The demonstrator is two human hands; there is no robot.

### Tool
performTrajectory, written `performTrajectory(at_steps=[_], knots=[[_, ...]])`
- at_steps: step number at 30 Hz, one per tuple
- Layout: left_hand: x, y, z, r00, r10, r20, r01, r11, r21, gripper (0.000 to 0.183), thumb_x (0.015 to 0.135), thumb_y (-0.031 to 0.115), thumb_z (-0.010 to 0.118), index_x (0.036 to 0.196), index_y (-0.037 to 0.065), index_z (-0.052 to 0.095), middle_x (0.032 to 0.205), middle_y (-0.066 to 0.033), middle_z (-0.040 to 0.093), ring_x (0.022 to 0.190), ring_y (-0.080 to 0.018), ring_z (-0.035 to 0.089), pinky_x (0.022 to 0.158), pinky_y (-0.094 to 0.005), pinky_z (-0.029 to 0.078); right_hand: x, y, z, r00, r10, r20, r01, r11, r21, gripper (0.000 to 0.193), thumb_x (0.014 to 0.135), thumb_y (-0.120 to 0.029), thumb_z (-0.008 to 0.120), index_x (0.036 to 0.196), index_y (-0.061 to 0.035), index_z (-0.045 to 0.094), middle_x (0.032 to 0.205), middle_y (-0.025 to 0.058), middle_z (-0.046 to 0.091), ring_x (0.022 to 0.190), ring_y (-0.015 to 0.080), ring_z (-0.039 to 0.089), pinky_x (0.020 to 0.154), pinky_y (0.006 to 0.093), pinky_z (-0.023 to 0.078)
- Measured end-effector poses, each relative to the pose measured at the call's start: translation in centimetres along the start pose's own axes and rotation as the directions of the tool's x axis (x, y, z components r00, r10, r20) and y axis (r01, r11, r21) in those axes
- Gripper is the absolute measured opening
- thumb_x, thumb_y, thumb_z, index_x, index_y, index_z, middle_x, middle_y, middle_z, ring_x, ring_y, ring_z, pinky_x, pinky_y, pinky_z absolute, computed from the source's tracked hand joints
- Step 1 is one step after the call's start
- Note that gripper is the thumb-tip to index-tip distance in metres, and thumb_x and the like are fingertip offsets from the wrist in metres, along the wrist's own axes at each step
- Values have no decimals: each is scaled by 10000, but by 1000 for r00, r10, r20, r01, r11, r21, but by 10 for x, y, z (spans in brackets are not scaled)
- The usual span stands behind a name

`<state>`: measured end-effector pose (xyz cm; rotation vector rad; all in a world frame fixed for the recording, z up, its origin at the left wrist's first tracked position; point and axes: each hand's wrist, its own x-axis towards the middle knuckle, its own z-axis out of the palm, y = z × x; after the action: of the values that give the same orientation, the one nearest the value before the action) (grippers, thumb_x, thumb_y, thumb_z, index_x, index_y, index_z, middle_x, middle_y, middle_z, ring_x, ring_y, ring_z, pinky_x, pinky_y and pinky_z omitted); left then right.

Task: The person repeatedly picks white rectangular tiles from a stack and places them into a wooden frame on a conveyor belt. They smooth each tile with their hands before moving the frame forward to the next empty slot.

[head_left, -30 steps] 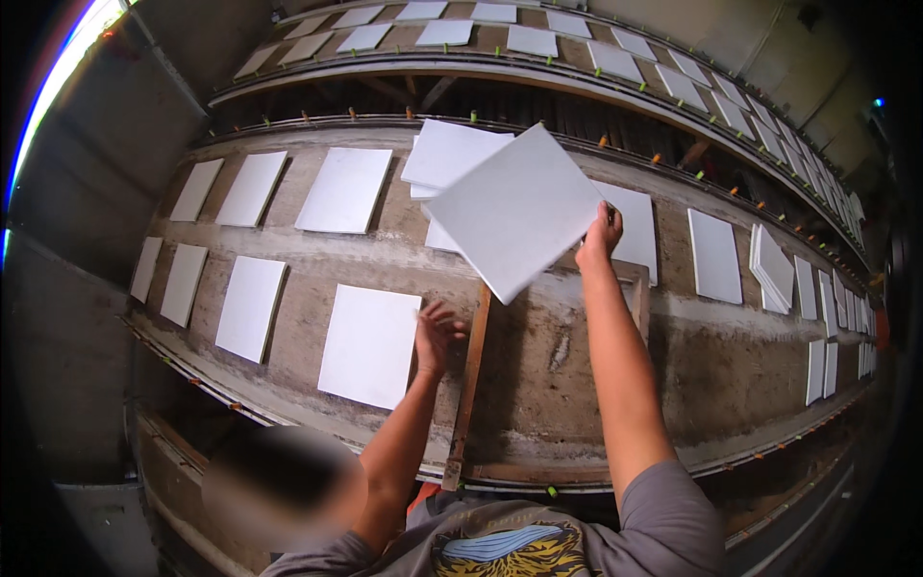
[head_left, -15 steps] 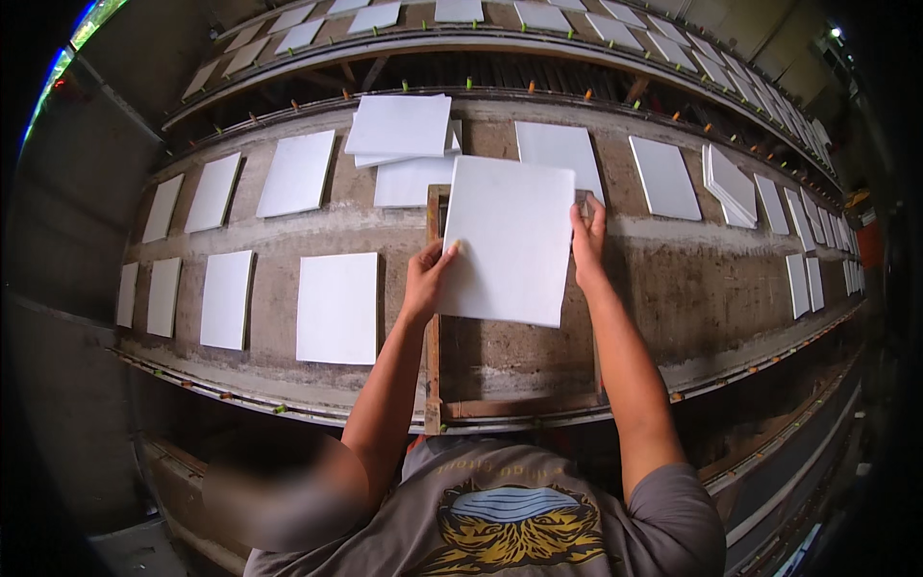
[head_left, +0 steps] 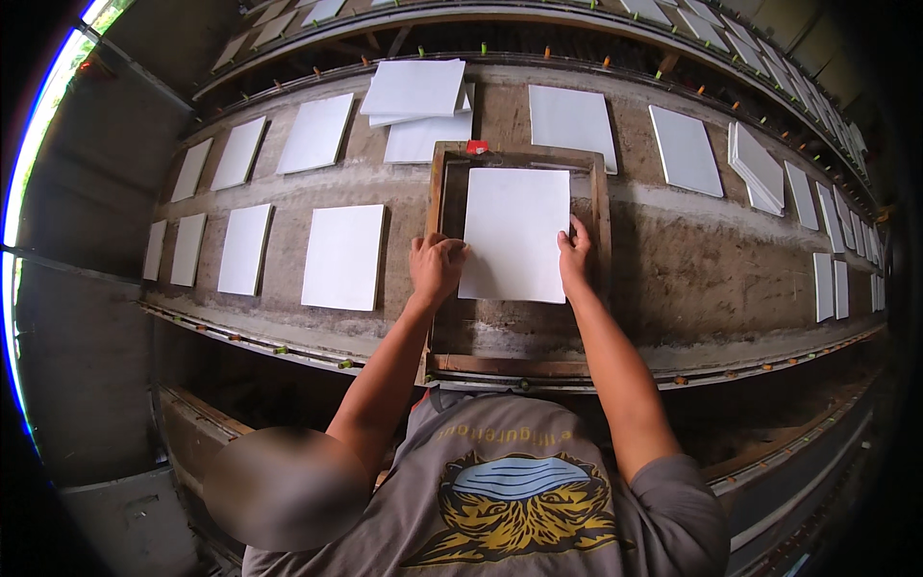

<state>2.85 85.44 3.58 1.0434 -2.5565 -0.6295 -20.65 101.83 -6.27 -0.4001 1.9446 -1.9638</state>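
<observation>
Between my hands is a white rectangular panel (head_left: pixel 515 236), lying over the opening of a wooden frame (head_left: pixel 436 197). My left hand (head_left: pixel 439 264) is closed at its left edge, thumb and fingers pinching together there. On the opposite side, my right hand (head_left: pixel 575 252) grips the right edge, with the fingers partly hidden behind it. The frame rests on a long brown worktable (head_left: pixel 692 279), and a small red patch (head_left: pixel 478 147) marks its far bar. Whether the panel touches the table surface, I cannot tell.
Several similar white panels lie in two rows, including one at near left (head_left: pixel 343 258). A loose white stack (head_left: pixel 413 88) sits beyond the frame, another stack (head_left: pixel 756 171) at right. Small coloured pegs line a rail (head_left: pixel 288 351) along the near edge. A second table stands behind.
The white panel has come down from above the frame's far part to within its outline, now squarer to it. My hands lowered with it. The whole view has shifted slightly.
</observation>
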Motion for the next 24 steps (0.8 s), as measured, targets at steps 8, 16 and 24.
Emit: performTrajectory(at_steps=[8,16,24], knots=[[-31,-41,26,968,-216,-130,219,976,6,662,946,343,704,1505,112,437,1267,-247,563,1198,-440,547,1020,-499,456,-13,31,2,999,16,32,-10,986,-166,460,977,-11,611,1431,-57,553,1108,88,674,967,157,615,874,310,483],[-36,-39,27,976,-211,-46,210,977,-32,736,974,341,672,1576,83,336,1285,-238,547,1176,-428,558,997,-493,474,-20,48,7,996,82,34,-75,984,-164,450,978,-54,624,1421,-100,567,1187,121,653,1009,200,622,900,354,492],[-37,-30,21,976,-219,-11,219,976,17,811,958,368,689,1595,68,287,1307,-236,527,1198,-428,533,1015,-481,469,-21,66,9,1000,-11,0,11,999,-35,473,987,34,585,1449,-49,527,1107,88,685,942,144,631,843,304,492]])
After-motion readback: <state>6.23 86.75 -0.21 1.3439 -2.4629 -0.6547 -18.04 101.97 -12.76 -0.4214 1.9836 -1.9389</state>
